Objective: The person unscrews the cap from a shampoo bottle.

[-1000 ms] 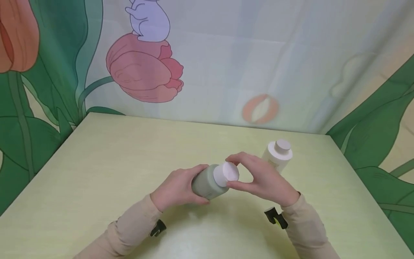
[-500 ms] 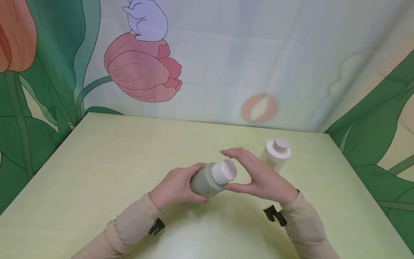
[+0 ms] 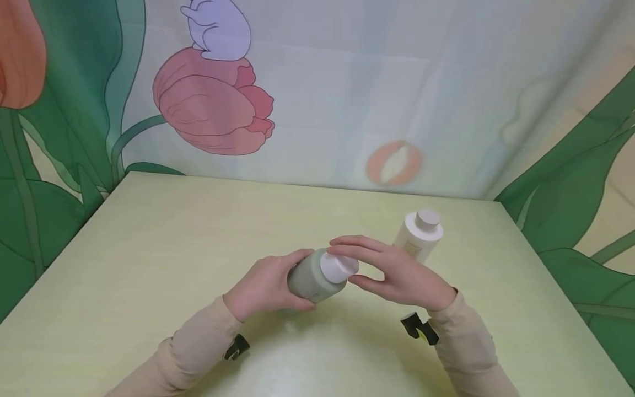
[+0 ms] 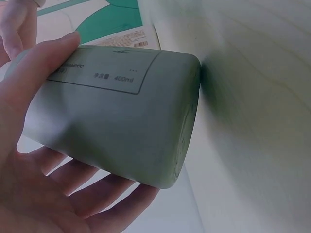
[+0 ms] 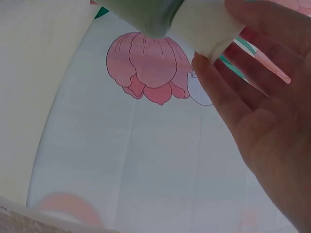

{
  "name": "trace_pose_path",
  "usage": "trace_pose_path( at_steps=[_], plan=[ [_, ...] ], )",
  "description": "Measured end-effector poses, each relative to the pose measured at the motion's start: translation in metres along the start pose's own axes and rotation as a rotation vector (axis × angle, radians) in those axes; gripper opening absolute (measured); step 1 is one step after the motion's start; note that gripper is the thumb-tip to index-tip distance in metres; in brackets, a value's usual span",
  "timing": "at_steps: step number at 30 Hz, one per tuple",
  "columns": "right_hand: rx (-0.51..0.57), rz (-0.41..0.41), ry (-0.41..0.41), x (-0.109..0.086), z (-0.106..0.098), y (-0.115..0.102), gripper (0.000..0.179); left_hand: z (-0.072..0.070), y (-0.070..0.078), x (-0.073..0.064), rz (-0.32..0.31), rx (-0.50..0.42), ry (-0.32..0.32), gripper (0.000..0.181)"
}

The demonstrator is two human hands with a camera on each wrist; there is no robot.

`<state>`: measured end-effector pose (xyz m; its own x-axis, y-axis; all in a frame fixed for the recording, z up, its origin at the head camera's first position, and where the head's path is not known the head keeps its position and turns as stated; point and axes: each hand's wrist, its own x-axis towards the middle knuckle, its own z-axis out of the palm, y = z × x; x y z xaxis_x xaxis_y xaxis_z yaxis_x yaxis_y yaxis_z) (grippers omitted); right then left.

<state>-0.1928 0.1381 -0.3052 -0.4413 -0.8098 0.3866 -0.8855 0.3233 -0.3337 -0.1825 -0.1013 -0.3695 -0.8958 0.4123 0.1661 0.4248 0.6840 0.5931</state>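
Note:
My left hand [image 3: 263, 286] grips a grey-green shampoo bottle [image 3: 307, 281], which is tilted with its white cap [image 3: 339, 269] up and to the right. In the left wrist view the bottle [image 4: 112, 121] shows printed text with "400ml", and its base faces right, thumb on one side and fingers beneath. My right hand [image 3: 407, 273] has its fingers and thumb around the cap. Seen from the right wrist, thumb and fingertips touch opposite sides of the cap [image 5: 206, 29]. Whether the cap is loose cannot be seen.
A white bottle [image 3: 420, 234] with a smaller round cap stands upright behind my right hand, partly hidden by it. The pale yellow-green table [image 3: 198, 220] ends at a curtain [image 3: 322, 110] printed with flowers. Small black devices [image 3: 419, 329] are worn at both wrists.
My right hand held the cap, spread its fingers away from it half a second ago, and now has them on the cap again. The left hand keeps its grip on the bottle.

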Motion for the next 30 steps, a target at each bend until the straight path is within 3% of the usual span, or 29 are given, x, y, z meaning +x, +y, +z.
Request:
trace_pose_path(
  at_steps=[5, 8, 13, 16, 18, 24, 27, 30],
  plan=[
    [-0.025, 0.123, -0.012, 0.0012, -0.003, -0.0012, 0.062, 0.0016, -0.0022, -0.0005, 0.009, -0.017, 0.01, 0.077],
    [-0.064, 0.166, 0.018, 0.0028, -0.0009, -0.0006, 0.055, 0.0021, -0.003, -0.0009, -0.004, -0.026, 0.009, 0.078],
    [-0.124, 0.068, 0.049, 0.0042, 0.0014, 0.0017, 0.043, 0.0016, -0.0025, -0.0003, 0.001, -0.021, 0.004, 0.077],
    [-0.134, -0.007, 0.029, 0.0032, 0.0003, 0.0031, 0.05, 0.0013, -0.0025, 0.0001, 0.009, -0.015, 0.006, 0.076],
    [-0.131, 0.007, 0.021, 0.0021, -0.0004, 0.0034, 0.055, 0.0013, -0.0027, 0.0002, 0.014, -0.013, 0.006, 0.075],
    [-0.113, 0.192, 0.069, 0.0015, -0.0023, 0.0049, 0.056, 0.0015, -0.0022, 0.0004, 0.005, -0.02, -0.005, 0.077],
    [-0.14, 0.19, 0.091, 0.0016, -0.0014, 0.0054, 0.049, 0.0008, -0.0013, 0.0005, 0.004, -0.014, -0.007, 0.077],
    [-0.141, 0.134, 0.092, 0.0018, -0.0005, 0.0051, 0.043, 0.0001, -0.0008, 0.0008, 0.007, -0.001, -0.004, 0.077]
  ],
)
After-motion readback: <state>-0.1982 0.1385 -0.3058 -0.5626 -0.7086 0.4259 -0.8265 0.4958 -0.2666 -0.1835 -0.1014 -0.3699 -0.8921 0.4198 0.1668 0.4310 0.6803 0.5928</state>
